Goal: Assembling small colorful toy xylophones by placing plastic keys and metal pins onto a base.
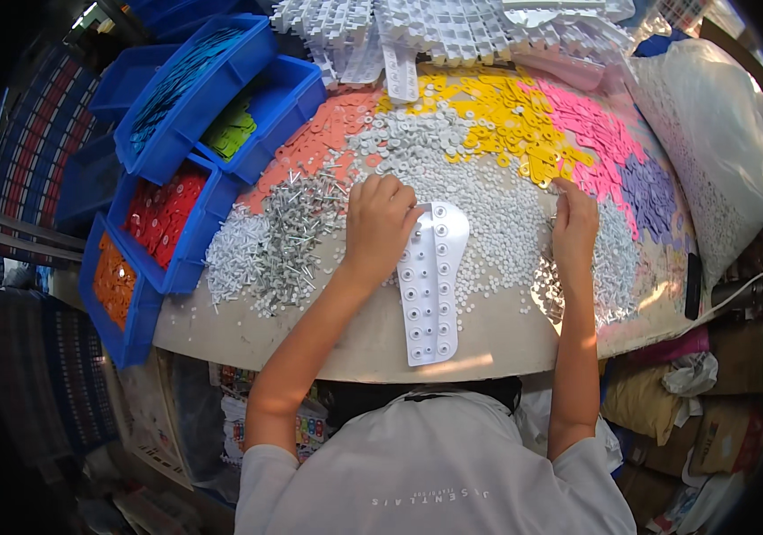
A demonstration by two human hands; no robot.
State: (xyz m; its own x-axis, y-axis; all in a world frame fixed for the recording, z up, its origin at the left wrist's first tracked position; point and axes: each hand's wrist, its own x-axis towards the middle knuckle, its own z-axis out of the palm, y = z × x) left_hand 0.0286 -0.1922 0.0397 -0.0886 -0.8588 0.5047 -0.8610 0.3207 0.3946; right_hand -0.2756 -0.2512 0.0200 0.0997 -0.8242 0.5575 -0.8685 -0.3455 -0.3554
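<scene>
Two hands: left hand point(380, 223) curled on white tray point(432, 294), right hand point(573, 223) outstretched.

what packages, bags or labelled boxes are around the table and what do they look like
White plastic bag: right end of the table, large, bulging, translucent.
Cardboard boxes: under the table's right end, brown, crumpled, stacked.
Printed carton: under the table beside the left forearm, white with rows of small coloured marks.
Blue bins: left of the table, open rectangular plastic trays of coloured flat pieces, no labels visible.
No screens or signs in view.
</scene>
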